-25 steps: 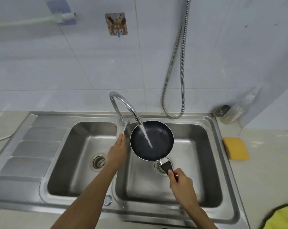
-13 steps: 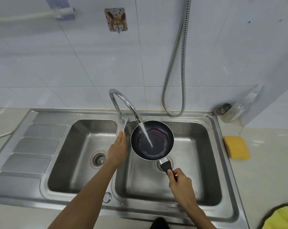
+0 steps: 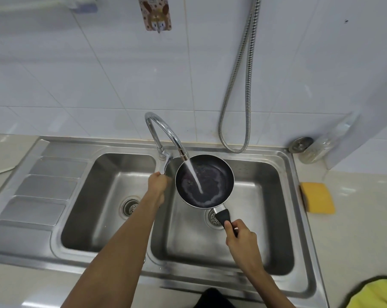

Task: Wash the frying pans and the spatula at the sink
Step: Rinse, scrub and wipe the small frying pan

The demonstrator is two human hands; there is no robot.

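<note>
A small black frying pan [image 3: 212,174] is held level over the right basin of the steel double sink [image 3: 299,218]. My right hand [image 3: 241,238] grips its black handle. Water runs from the curved chrome tap [image 3: 163,130] into the pan and spreads in a foamy ring. My left hand [image 3: 158,182] grips the tap's lever [image 3: 167,162] on the divider between the basins. No spatula or second pan is in view.
A yellow sponge [image 3: 318,197] lies on the counter right of the sink. A clear jar [image 3: 314,150] lies at the back right corner. A metal shower hose [image 3: 239,85] hangs on the tiled wall. Yellow cloth [image 3: 376,294] sits at the bottom right. The draining board [image 3: 39,190] is on the left.
The water ring in the pan has widened as it fills. My left hand has closed around the tap lever. The pan and my right hand have hardly moved.
</note>
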